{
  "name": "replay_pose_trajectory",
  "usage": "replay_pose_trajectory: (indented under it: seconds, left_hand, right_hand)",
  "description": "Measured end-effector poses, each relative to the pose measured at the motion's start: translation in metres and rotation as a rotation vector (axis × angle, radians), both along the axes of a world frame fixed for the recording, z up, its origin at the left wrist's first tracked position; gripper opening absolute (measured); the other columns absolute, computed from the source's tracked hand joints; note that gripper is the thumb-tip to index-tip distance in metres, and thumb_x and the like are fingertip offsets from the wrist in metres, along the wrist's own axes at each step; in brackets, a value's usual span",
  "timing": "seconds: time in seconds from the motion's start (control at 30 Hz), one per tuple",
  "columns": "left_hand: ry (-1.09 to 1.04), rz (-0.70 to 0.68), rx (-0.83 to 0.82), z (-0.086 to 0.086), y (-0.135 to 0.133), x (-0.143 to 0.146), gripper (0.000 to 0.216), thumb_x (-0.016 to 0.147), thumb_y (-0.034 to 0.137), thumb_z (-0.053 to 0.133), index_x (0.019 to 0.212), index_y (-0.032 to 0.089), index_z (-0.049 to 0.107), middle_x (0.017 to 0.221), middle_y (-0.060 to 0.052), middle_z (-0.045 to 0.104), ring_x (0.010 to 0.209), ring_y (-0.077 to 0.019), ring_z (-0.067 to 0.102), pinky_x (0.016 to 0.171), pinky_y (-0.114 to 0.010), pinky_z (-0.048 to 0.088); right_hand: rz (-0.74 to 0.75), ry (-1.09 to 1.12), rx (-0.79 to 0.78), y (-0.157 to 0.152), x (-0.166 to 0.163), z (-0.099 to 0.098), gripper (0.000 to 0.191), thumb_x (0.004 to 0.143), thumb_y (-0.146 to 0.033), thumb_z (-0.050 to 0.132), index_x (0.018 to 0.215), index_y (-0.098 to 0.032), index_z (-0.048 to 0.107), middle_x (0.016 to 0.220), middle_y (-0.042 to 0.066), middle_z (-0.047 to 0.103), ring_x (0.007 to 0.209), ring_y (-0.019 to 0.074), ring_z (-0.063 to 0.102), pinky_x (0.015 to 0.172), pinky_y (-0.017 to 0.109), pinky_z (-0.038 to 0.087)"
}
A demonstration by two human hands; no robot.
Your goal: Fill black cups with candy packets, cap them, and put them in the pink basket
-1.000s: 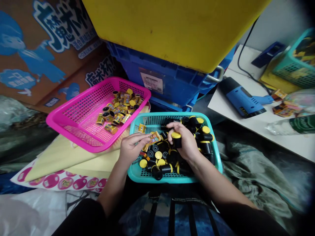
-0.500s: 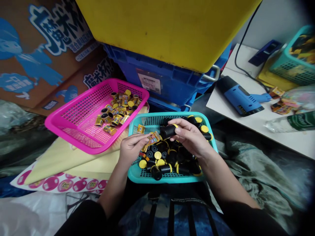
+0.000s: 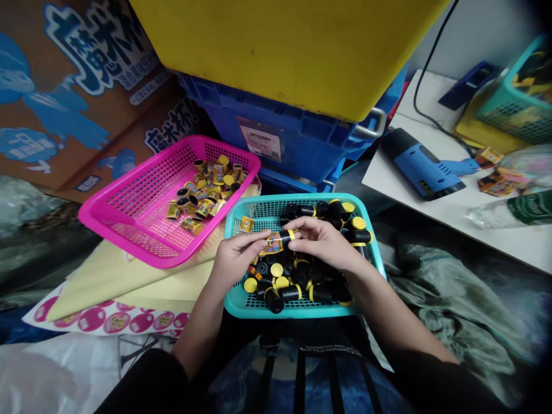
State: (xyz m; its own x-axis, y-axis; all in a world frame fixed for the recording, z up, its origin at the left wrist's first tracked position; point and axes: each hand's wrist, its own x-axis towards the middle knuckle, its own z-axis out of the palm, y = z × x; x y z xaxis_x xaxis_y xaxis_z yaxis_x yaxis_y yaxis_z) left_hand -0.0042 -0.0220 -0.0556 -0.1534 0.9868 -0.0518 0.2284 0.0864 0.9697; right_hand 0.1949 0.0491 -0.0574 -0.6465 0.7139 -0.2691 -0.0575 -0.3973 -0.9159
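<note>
Above the turquoise basket (image 3: 379, 270), my left hand (image 3: 235, 261) pinches a yellow printed wrapper sleeve (image 3: 272, 244). Opposite it, my right hand (image 3: 321, 241) holds a small black container (image 3: 285, 236) with a yellow cap by its capped end. The sleeve lies against the container's dark end; how far it reaches around it I cannot tell. Under both hands, black containers with yellow caps (image 3: 291, 292) lie heaped in the basket. Another yellow sleeve (image 3: 246, 224) rests near the basket's left wall.
Left of the basket, a pink basket (image 3: 129, 253) holds containers in yellow sleeves (image 3: 207, 198). Behind stand a blue crate (image 3: 297, 155) and a yellow bin (image 3: 280, 52). A blue heat gun (image 3: 425, 167) and a plastic bottle (image 3: 513, 213) lie on the white table (image 3: 487, 244) at right.
My right hand has brought the black container left and slightly down to the sleeve. My left hand has shifted slightly right, so the two pieces now meet.
</note>
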Motion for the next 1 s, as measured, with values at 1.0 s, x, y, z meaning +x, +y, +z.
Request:
replay_pose_trajectory:
  seconds: [1.0]
  left_hand:
    - [-0.293, 0.106, 0.134, 0.021, -0.007, 0.013, 0.029, 0.059, 0.022, 0.081, 0.087, 0.021, 0.072, 0.087, -0.003, 0.074, 0.080, -0.0166, 0.069, 0.075, -0.027, 0.056]
  right_hand:
    - [0.124, 0.328, -0.026, -0.012, -0.046, 0.008, 0.040, 0.075, -0.044, 0.071, 0.104, -0.020, 0.058, 0.094, 0.001, 0.061, 0.079, 0.0098, 0.059, 0.072, 0.023, 0.051]
